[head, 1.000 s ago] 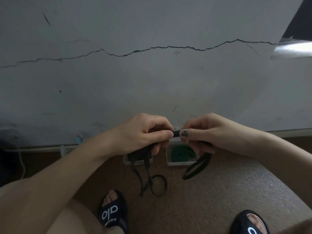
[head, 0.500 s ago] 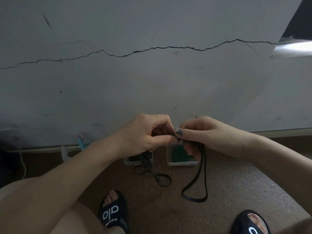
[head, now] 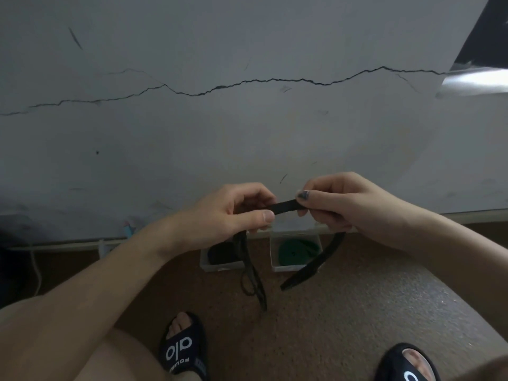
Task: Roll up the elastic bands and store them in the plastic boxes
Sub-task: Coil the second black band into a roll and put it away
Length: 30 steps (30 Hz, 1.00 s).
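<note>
Your left hand (head: 228, 213) and your right hand (head: 343, 204) are raised in front of the cracked grey wall (head: 247, 119), level with each other and slightly apart. Between them runs a short, flat stretch of the black elastic band (head: 284, 207), held nearly horizontal.

The fingers of your left hand are closed on the band: the thumb presses it from below against the curled fingers above. The fingers of your right hand are likewise clamped on the other end of the stretch, with the thumb (head: 303, 195) on top; its nail is dark.

Below your left hand, the band hangs down in thin loops that reach the brown floor (head: 343, 320) in front of the left box. Below your right hand, a wider black section curves down and to the left, crossing the front right corner of the right box and ending just above the floor.

Two clear plastic boxes stand on the floor against the base of the wall, side by side and close together. The left box (head: 220, 266) contains a dark rolled band; the hanging loops partly cover it. The right box (head: 276, 266) contains a rolled green band (head: 298, 251).

Your feet, in black slides (head: 184, 350) with white lettering, rest on the floor nearer to you. A white cable (head: 37, 270) runs down at the far left, near the skirting.
</note>
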{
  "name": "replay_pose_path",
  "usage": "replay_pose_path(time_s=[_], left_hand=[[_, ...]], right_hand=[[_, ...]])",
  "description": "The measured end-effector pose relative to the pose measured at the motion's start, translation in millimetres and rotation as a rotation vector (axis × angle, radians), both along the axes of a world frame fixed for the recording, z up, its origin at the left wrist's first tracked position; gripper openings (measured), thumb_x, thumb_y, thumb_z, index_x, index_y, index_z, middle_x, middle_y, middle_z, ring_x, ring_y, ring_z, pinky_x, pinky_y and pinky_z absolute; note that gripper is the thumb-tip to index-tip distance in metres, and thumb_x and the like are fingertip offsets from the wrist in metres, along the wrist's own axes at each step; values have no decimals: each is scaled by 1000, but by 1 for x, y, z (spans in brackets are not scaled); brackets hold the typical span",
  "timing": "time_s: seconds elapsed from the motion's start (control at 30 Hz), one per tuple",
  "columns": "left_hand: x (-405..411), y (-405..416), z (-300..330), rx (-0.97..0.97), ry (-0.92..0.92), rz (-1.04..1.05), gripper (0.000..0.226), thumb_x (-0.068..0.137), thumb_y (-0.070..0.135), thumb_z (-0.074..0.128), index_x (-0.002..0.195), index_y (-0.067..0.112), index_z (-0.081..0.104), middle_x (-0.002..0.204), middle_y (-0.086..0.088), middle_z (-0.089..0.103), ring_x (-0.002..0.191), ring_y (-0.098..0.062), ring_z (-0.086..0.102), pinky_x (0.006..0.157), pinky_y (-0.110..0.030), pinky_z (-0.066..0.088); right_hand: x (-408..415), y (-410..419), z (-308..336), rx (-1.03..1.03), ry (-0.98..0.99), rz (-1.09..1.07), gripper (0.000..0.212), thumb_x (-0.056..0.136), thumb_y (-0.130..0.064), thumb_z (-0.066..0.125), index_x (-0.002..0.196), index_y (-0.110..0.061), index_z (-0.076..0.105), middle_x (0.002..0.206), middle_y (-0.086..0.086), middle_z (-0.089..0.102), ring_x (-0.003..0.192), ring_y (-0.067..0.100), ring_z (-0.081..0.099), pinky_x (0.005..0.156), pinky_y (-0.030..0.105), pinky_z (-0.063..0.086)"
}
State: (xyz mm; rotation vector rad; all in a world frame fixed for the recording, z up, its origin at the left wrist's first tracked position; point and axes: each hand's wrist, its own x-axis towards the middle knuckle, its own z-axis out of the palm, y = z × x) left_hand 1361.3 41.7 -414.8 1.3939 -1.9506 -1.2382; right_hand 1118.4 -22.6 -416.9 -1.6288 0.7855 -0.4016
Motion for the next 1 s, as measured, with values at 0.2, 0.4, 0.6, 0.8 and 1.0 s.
replay_pose_path(time_s=[0.2,0.4,0.6,0.8,1.0], left_hand=[[-8,3,0,-94,-85,-17,13,99,21,64,110,16,66,85,7,68,76,-7,66,68,-21,53],[-10,5,0,-115,-48,-39,16,99,11,63,114,10,68,93,0,76,85,-11,74,79,-25,60],[-7,5,-1,-113,-1,-1,20,94,15,68,114,13,67,100,6,76,95,-9,75,86,-27,60],[-4,4,-1,-110,-33,43,19,90,27,74,103,16,67,92,-1,73,86,-18,72,79,-42,60],[-4,3,2,-162,-118,7,12,93,31,72,98,22,67,77,5,68,65,-11,63,56,-25,48]], right_hand=[[2,7,5,-156,146,85,25,102,-32,59,91,-13,70,74,3,74,46,17,51,47,22,40],[8,13,-10,-251,173,76,31,102,-37,62,79,-18,70,57,-3,60,51,18,52,54,34,42],[10,12,-7,-31,10,-14,30,102,-28,60,77,-15,70,57,-5,35,49,10,28,48,26,22],[5,9,-1,-44,25,-8,26,100,-29,66,84,-13,78,54,-3,33,48,13,27,48,27,21],[3,5,3,-149,86,78,13,98,-20,67,100,-10,76,50,-12,55,42,-1,47,45,10,33]])
